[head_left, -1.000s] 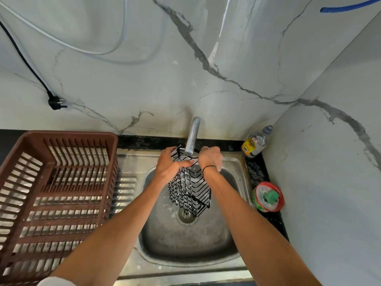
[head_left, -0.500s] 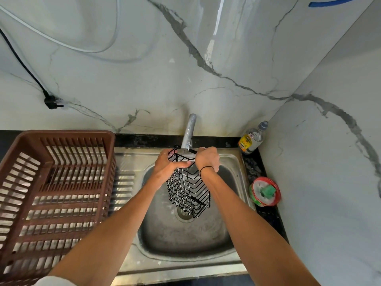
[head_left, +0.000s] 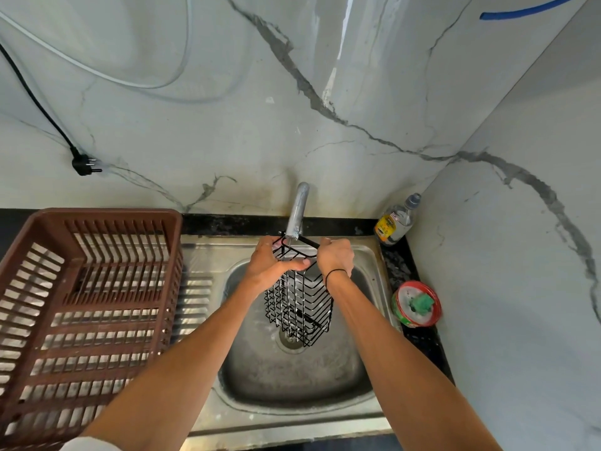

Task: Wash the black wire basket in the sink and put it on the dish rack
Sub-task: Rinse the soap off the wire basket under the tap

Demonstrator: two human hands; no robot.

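Black wire basket point(head_left: 300, 307) is hanging over the sink point(head_left: 364, 255) under the tap point(head_left: 297, 211), left hand point(head_left: 271, 265) and right hand point(head_left: 335, 258) both gripping its rim.

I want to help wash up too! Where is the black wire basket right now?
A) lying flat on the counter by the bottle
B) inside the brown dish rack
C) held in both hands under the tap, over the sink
C: the left hand and right hand hold the black wire basket by its top, under the tap, above the sink.
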